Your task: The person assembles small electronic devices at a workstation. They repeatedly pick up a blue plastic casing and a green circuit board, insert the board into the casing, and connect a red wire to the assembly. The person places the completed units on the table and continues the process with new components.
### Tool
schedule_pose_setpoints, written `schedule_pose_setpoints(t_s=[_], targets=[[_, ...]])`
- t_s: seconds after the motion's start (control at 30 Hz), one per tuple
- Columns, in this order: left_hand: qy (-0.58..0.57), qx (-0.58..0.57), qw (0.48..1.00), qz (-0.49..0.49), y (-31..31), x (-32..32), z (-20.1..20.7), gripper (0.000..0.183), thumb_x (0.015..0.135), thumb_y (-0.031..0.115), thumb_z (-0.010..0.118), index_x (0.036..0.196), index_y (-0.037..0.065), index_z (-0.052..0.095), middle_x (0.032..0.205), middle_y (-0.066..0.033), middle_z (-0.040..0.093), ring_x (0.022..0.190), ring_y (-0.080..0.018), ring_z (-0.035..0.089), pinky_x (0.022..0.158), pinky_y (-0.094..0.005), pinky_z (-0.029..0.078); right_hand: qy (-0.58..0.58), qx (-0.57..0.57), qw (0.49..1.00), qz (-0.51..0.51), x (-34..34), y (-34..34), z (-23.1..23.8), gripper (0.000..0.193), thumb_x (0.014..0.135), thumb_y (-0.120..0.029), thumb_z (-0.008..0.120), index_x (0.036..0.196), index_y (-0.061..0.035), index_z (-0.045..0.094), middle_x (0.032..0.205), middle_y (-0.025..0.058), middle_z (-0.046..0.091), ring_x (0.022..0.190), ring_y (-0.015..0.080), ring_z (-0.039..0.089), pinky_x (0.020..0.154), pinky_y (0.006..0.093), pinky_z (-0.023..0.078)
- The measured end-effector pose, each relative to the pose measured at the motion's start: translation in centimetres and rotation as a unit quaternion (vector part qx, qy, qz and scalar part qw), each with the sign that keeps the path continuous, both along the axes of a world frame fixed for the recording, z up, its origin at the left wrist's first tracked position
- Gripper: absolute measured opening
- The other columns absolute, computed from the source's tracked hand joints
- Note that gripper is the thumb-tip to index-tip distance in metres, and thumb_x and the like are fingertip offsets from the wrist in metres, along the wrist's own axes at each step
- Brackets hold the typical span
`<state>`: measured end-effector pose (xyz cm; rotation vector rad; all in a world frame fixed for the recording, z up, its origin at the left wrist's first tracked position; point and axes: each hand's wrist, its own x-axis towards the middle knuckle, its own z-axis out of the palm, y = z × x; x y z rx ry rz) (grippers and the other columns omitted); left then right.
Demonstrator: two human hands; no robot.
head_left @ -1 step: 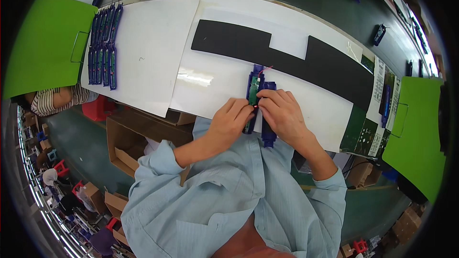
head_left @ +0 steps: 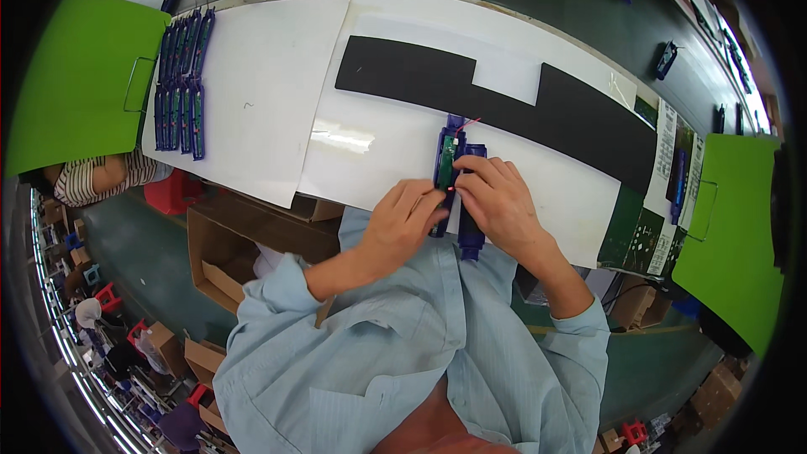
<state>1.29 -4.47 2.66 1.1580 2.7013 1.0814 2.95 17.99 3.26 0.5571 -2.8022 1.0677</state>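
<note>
In front of me, a blue plastic casing with a green circuit board [head_left: 445, 161] lies lengthwise on the white work surface, a thin red wire rising from its far end. My left hand [head_left: 399, 223] has its fingers closed around the near part of this casing. My right hand [head_left: 502, 206] is pinched at the board's right edge, beside a small red spot; what its fingertips hold is too small to make out. Under that hand, a second blue casing [head_left: 472, 238] lies alongside, partly hidden, its near end reaching past the table edge.
A black flat sheet with a notch [head_left: 412, 67] lies beyond the casings. Several blue casings with boards [head_left: 185, 84] stand in rows at the left. Green panels [head_left: 84, 76] flank the table. An open cardboard box [head_left: 218, 244] sits below at left; a co-worker's striped sleeve [head_left: 88, 179] shows nearby.
My left hand has shifted slightly down along the casing, showing more of the board. The right hand stays nearly in place.
</note>
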Motion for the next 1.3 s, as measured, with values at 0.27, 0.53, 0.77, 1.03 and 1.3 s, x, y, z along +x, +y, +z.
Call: schedule_pose_setpoints(t_s=[0.27,0.53,0.77,1.03,1.3], targets=[[-0.02,0.034,0.999,0.009,-0.9,2.7,0.5,0.054,0.079,0.023,0.09,0.127,0.005,0.072,0.124,-0.0101,0.066,0.12,-0.0337,0.061,0.104,-0.0487,0.047,-0.025,-0.001,0.999,0.02,0.5,0.1,0.2,0.015,0.089,-0.008,0.078,0.103,-0.0075,0.073,0.107,0.0046,0.067,0.104,0.0271,0.061,0.093,0.041,0.048],[0.014,0.014,0.996,0.084,0.9,0.3,-0.3,0.029,0.083,0.015,0.087,0.109,0.009,0.075,0.115,-0.0045,0.065,0.11,-0.0278,0.058,0.098,-0.0433,0.037,-0.043,-0.101,0.993,-0.038,1.5,-0.5,-0.6,0.018,0.087,-0.004,0.08,0.104,-0.0062,0.074,0.103,0.0064,0.067,0.101,0.0287,0.061,0.091,0.0414,0.049],[-0.056,0.054,0.985,0.156,2.1,2.4,-0.2,0.035,0.082,0.022,0.089,0.11,0.008,0.073,0.115,-0.0083,0.062,0.109,-0.0298,0.057,0.1,-0.0451,0.037,-0.102,-0.214,0.96,-0.149,3.0,-1.4,-2.1,0.015,0.087,-0.003,0.08,0.101,-0.0043,0.075,0.102,0.0094,0.063,0.101,0.0286,0.059,0.087,0.0395,0.05],[0.005,0.008,1.0,-0.001,-0.7,2.9,-1.6,0.043,0.075,0.018,0.091,0.111,0.002,0.074,0.122,-0.0124,0.066,0.117,-0.0361,0.063,0.102,-0.0487,0.05,-0.032,-0.094,0.992,-0.082,0.3,-1.4,0.2,0.013,0.086,-0.004,0.081,0.098,-0.0046,0.076,0.105,0.0096,0.06,0.101,0.0305,0.056,0.085,0.0419,0.049],[0.043,0.034,0.998,-0.007,-1.7,2.2,-2.5,0.044,0.078,0.024,0.089,0.114,0.003,0.077,0.122,-0.0067,0.072,0.12,-0.0308,0.065,0.104,-0.0468,0.05,-0.089,-0.071,0.988,-0.106,-0.6,-1.8,-0.3,0.01,0.087,-0.009,0.081,0.096,-0.0067,0.078,0.103,0.0094,0.056,0.099,0.0296,0.052,0.089,0.0411,0.045]])
